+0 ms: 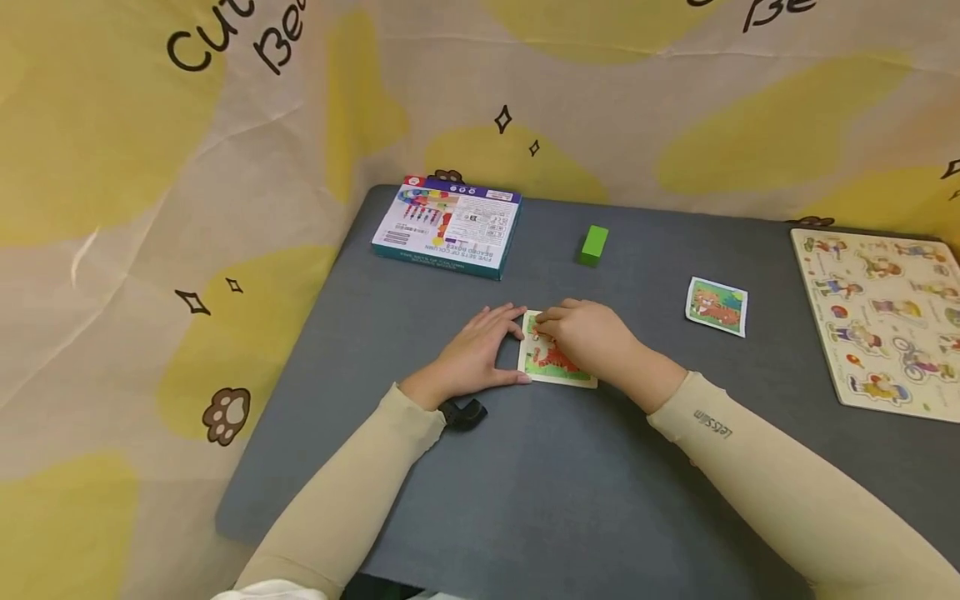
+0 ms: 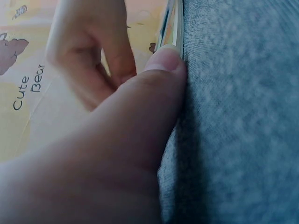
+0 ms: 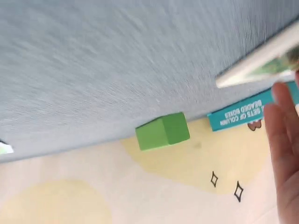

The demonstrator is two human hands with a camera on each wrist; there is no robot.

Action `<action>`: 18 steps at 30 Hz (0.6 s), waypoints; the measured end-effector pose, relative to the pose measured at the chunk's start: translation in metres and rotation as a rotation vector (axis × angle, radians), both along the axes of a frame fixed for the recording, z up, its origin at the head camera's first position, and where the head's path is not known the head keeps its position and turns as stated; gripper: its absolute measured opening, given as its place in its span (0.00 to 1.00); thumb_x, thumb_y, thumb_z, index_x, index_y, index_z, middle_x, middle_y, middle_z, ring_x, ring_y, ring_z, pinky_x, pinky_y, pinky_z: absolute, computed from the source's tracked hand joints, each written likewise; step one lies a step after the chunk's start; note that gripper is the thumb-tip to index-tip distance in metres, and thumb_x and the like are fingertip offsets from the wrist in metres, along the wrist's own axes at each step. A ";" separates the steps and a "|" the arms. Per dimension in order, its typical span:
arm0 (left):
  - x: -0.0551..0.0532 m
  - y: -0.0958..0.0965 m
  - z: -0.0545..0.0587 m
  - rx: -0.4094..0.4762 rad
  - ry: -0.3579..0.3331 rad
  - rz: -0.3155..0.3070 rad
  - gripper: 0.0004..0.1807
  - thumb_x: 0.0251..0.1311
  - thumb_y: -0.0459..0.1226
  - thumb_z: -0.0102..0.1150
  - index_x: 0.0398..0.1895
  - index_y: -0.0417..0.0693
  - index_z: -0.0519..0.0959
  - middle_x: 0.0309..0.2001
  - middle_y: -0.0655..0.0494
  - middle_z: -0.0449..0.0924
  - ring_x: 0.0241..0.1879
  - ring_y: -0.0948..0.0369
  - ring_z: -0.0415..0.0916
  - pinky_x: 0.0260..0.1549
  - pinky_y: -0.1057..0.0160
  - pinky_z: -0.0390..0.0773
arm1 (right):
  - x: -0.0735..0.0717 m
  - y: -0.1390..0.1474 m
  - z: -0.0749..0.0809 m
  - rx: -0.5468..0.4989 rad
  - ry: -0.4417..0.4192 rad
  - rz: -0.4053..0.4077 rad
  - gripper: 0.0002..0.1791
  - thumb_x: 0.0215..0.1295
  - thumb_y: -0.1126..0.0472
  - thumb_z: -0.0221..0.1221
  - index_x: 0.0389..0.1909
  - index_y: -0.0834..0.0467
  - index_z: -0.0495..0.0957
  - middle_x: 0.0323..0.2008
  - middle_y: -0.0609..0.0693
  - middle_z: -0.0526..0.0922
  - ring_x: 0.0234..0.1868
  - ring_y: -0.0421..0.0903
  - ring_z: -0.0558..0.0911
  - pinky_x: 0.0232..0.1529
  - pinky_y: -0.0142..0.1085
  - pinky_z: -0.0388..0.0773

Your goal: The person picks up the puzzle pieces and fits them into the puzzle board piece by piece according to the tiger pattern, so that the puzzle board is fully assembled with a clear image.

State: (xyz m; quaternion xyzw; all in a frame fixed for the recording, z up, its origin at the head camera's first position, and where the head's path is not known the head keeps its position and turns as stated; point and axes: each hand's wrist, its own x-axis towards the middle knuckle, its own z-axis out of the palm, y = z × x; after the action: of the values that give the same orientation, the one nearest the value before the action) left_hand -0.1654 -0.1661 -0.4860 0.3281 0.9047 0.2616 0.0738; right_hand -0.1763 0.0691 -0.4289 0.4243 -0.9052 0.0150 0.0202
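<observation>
A small framed picture board [image 1: 555, 360] with an orange tiger on green lies on the grey table. My left hand [image 1: 480, 350] spans its left edge, fingers spread along the upper side, thumb at the lower left corner. Up close in the left wrist view, the thumb [image 2: 161, 70] rests on the board's edge. Over the board's upper part, my right hand [image 1: 588, 337] reaches down with bent fingers at the picture; I cannot tell whether they pinch a piece. In the right wrist view its fingers [image 3: 282, 121] show beside the board's corner [image 3: 233, 78].
Right of the board lies a tiger picture card [image 1: 716, 307]. A green block [image 1: 593, 246] stands farther back, and a flat printed box [image 1: 450, 225] occupies the back left. At the far right sits a wooden picture board [image 1: 862, 333]. Patterned cloth [image 1: 600, 117] hangs behind the table.
</observation>
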 end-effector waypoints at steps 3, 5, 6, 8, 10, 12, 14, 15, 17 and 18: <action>-0.002 0.002 0.000 -0.012 0.012 0.007 0.31 0.61 0.56 0.74 0.57 0.48 0.75 0.82 0.53 0.56 0.82 0.57 0.45 0.79 0.57 0.37 | 0.006 0.008 -0.001 0.080 0.023 -0.007 0.25 0.63 0.69 0.72 0.62 0.59 0.85 0.62 0.53 0.84 0.59 0.54 0.83 0.60 0.47 0.81; -0.002 0.002 0.000 -0.015 0.012 0.007 0.31 0.62 0.56 0.74 0.57 0.48 0.75 0.82 0.54 0.56 0.82 0.57 0.45 0.79 0.57 0.37 | 0.007 0.012 -0.002 0.102 0.026 -0.007 0.26 0.63 0.69 0.71 0.64 0.57 0.84 0.64 0.52 0.82 0.61 0.54 0.82 0.61 0.47 0.80; -0.002 0.003 0.000 -0.013 0.008 0.005 0.31 0.62 0.56 0.74 0.58 0.48 0.75 0.82 0.54 0.56 0.82 0.57 0.45 0.79 0.57 0.37 | 0.007 0.015 -0.001 0.112 0.027 -0.004 0.27 0.63 0.69 0.71 0.64 0.57 0.83 0.65 0.52 0.82 0.61 0.54 0.82 0.62 0.48 0.79; -0.003 0.005 0.000 -0.013 0.003 0.001 0.31 0.62 0.56 0.73 0.58 0.48 0.75 0.82 0.54 0.55 0.82 0.57 0.44 0.79 0.57 0.36 | 0.008 0.019 -0.001 0.124 0.012 -0.007 0.29 0.64 0.69 0.71 0.67 0.56 0.82 0.67 0.51 0.80 0.63 0.55 0.80 0.63 0.50 0.78; -0.003 0.006 -0.001 -0.014 -0.003 0.001 0.31 0.62 0.56 0.73 0.58 0.48 0.74 0.82 0.54 0.55 0.83 0.57 0.44 0.79 0.57 0.36 | 0.009 0.021 -0.001 0.128 -0.015 -0.007 0.30 0.65 0.68 0.70 0.69 0.56 0.79 0.69 0.51 0.78 0.65 0.57 0.79 0.64 0.53 0.77; -0.003 0.007 -0.002 -0.018 -0.009 0.001 0.31 0.62 0.57 0.73 0.58 0.49 0.74 0.82 0.54 0.55 0.83 0.57 0.44 0.79 0.57 0.36 | 0.010 0.025 0.000 0.100 -0.062 -0.040 0.31 0.67 0.67 0.69 0.71 0.56 0.77 0.72 0.53 0.75 0.68 0.59 0.76 0.65 0.57 0.75; -0.003 0.008 -0.002 -0.022 -0.017 -0.002 0.31 0.62 0.57 0.73 0.58 0.49 0.74 0.82 0.53 0.55 0.83 0.57 0.43 0.79 0.57 0.35 | 0.013 0.033 0.005 0.034 -0.090 -0.109 0.31 0.67 0.67 0.69 0.71 0.58 0.76 0.72 0.55 0.75 0.67 0.61 0.76 0.64 0.60 0.75; -0.003 0.008 -0.002 -0.022 -0.017 -0.004 0.31 0.62 0.57 0.73 0.58 0.49 0.74 0.82 0.53 0.55 0.83 0.57 0.43 0.79 0.57 0.35 | 0.015 0.039 0.010 -0.007 -0.090 -0.148 0.30 0.65 0.66 0.70 0.69 0.59 0.77 0.69 0.57 0.76 0.65 0.61 0.78 0.61 0.60 0.77; -0.003 0.009 -0.001 -0.011 -0.017 -0.011 0.32 0.62 0.57 0.73 0.58 0.49 0.74 0.82 0.53 0.55 0.83 0.56 0.43 0.79 0.57 0.35 | 0.023 0.057 0.026 -0.065 -0.108 -0.240 0.26 0.62 0.64 0.74 0.61 0.59 0.80 0.60 0.58 0.81 0.56 0.61 0.81 0.53 0.59 0.80; -0.003 0.010 0.000 -0.006 -0.015 -0.013 0.32 0.61 0.57 0.74 0.58 0.49 0.74 0.82 0.52 0.55 0.83 0.56 0.44 0.79 0.57 0.35 | 0.029 0.068 0.034 -0.072 -0.131 -0.282 0.24 0.59 0.62 0.77 0.55 0.59 0.81 0.53 0.57 0.82 0.50 0.60 0.83 0.47 0.57 0.82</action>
State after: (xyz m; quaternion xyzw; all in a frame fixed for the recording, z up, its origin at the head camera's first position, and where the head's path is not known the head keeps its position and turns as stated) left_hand -0.1685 -0.1563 -0.4864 0.3316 0.9028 0.2609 0.0834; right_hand -0.1471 0.1371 -0.3946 0.2902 -0.9540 0.0723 -0.0218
